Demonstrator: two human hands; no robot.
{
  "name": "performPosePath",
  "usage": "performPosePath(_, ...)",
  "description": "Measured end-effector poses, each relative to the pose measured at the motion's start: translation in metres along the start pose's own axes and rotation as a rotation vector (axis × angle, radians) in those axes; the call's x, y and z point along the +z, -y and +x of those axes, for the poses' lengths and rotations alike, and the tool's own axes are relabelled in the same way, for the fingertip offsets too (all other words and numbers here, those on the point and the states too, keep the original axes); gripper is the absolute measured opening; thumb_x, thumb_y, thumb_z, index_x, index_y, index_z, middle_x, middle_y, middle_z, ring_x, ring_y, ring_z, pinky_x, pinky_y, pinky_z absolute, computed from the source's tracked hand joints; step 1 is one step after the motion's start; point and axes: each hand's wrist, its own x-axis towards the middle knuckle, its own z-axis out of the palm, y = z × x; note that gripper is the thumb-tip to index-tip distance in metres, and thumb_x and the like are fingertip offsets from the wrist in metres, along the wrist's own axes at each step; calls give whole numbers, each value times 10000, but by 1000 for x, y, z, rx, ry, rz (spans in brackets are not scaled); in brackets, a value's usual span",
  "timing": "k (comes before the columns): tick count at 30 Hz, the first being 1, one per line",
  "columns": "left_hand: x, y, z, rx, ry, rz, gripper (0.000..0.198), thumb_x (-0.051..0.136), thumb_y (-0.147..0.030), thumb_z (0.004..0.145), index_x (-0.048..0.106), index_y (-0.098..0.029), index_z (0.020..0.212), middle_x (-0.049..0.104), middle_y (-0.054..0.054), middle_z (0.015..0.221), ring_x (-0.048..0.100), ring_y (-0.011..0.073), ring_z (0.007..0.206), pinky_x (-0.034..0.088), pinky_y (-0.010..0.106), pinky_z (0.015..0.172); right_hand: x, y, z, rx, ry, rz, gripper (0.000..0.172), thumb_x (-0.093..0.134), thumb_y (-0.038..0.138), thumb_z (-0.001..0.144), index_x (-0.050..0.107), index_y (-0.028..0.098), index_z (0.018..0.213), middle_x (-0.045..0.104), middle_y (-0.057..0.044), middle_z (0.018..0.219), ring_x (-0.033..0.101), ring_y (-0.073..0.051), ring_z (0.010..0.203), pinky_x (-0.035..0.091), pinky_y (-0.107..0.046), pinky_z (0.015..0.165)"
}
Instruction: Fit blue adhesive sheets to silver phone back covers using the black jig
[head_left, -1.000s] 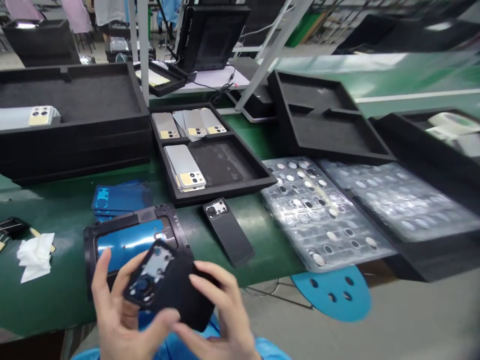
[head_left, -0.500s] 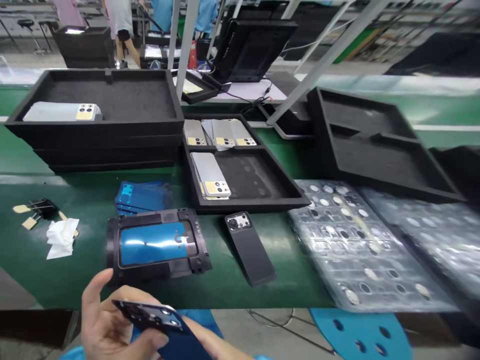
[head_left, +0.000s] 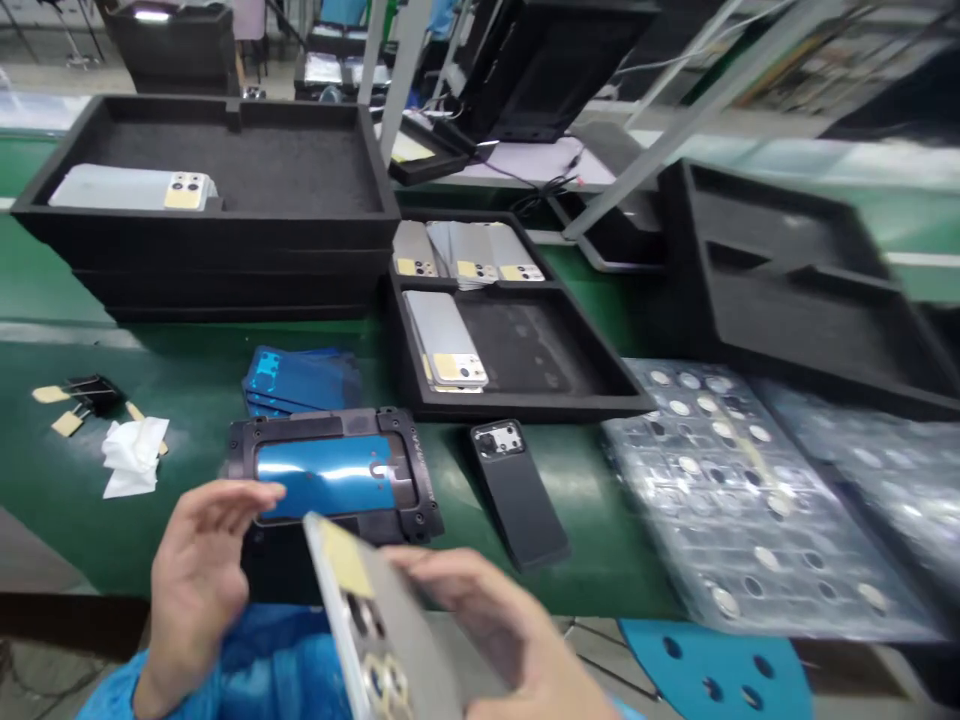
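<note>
Fingers [head_left: 450, 568] gripping silver panel [head_left: 412, 630], tray [head_left: 532, 404] holding stacked panels [head_left: 442, 330]

left hand cupped, right hand in a grip

the left hand [head_left: 199, 570] is raised with its palm turned inward, fingers [head_left: 240, 492] loosely bent and pointing across to the right, thumb held lower and apart from them. its wrist [head_left: 154, 685] is bare, the forearm slanting up from the lower left. the right hand [head_left: 517, 625] is bent in a wide grip — fingers above, reaching left, thumb below near the bottom edge — and looks a little blurred. the two hands are apart.
</note>
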Motion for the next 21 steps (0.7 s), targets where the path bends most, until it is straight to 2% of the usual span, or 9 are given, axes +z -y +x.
performPosePath(1, -7, 3, 7, 16, -87, 73, 231, 741, -345, 886, 731, -275, 1106, 751, 15, 1049, 708, 157, 1045, 549, 218, 988, -8, 9, 0, -34, -79, -196, 666, 932, 398, 678, 635, 323, 1269, 613, -103, 1433, 553, -302, 1359, 428, -452, 1153)
performPosePath(3, -18, 9, 18, 1, -258, 177, 91, 710, -276, 913, 752, -257, 991, 744, -1, 1007, 688, 108, 1012, 517, 157, 965, -24, 25, 7, -128, -197, -542, 575, 842, 345, 801, 592, 332, 1319, 590, -95, 1462, 535, -293, 1377, 437, -442, 1155)
performPosePath(5, -26, 15, 24, -50, -308, 217, 101, 732, -285, 895, 749, -261, 991, 733, -4, 1059, 666, 104, 1067, 493, 149, 973, -35, 37, 22, -193, -215, -773, 549, 778, 343, 853, 554, 327, 1354, 583, -88, 1468, 529, -304, 1381, 449, -453, 1152)
performPosePath(7, -29, 22, 26, -111, -279, 231, 155, 760, -310, 869, 739, -267, 1016, 708, 4, 1180, 634, 114, 1170, 459, 165, 1025, -40, 44, 39, -200, -160, -924, 561, 735, 364, 879, 510, 316, 1390, 582, -90, 1464, 523, -324, 1384, 444, -498, 1153)
performPosePath(12, -23, 33, 23, -233, -200, 235, 215, 800, -359, 807, 693, -225, 937, 582, 79, 1407, 546, 197, 1341, 421, 271, 1115, -41, 47, 70, -184, -17, -1088, 580, 671, 334, 915, 433, 287, 1441, 549, -109, 1496, 503, -328, 1398, 464, -510, 1141)
performPosePath(16, -17, 33, 25, -280, -194, 263, 278, 823, -354, 761, 661, -209, 934, 500, 132, 1494, 480, 257, 1409, 395, 358, 1158, -40, 44, 77, -192, 43, -1141, 595, 656, 315, 926, 400, 296, 1462, 534, -90, 1513, 480, -312, 1416, 470, -487, 1141)
performPosePath(21, -17, 34, 26, -309, -181, 261, 335, 855, -292, 701, 644, -207, 948, 464, 134, 1520, 435, 274, 1442, 366, 393, 1189, -38, 45, 80, -217, 74, -1163, 547, 637, 308, 940, 414, 283, 1439, 561, -97, 1486, 489, -304, 1408, 462, -479, 1142)
